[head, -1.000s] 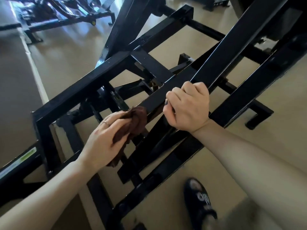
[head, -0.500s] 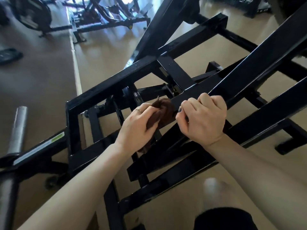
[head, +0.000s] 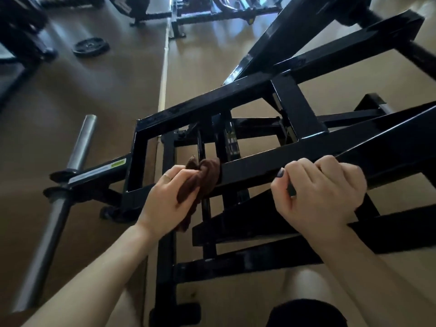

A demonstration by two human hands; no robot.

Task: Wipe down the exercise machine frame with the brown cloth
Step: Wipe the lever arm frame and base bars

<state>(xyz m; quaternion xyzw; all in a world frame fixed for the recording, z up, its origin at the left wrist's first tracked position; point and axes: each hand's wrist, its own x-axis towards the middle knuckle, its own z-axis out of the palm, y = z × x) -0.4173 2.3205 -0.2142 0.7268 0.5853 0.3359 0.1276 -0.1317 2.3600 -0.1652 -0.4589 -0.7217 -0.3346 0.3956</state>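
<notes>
a single head-worn wide-angle view looks forward and steeply down, close over the black machine frame [head: 259,166] and both forearms. the tan floor [head: 106,90] stretches away ahead, with other gym equipment [head: 212,10] far at the top edge.

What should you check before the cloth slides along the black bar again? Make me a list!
1. Cloth held: ok. The left hand grips the bunched brown cloth.
2. Cloth touching the frame: ok. It presses against the end of the black bar.
3. Frame steadied: ok. The right hand is wrapped over the same bar.
4. Wiping path free: not ok. The right hand sits on the bar just ahead of the cloth, so it may need to shift.
5. Loose cloth end: cannot tell. A tail hangs below the left hand, near the lower bars; whether it will snag is unclear.
6. Bar clean: cannot tell. Too dark and glossy to see dust.
</notes>
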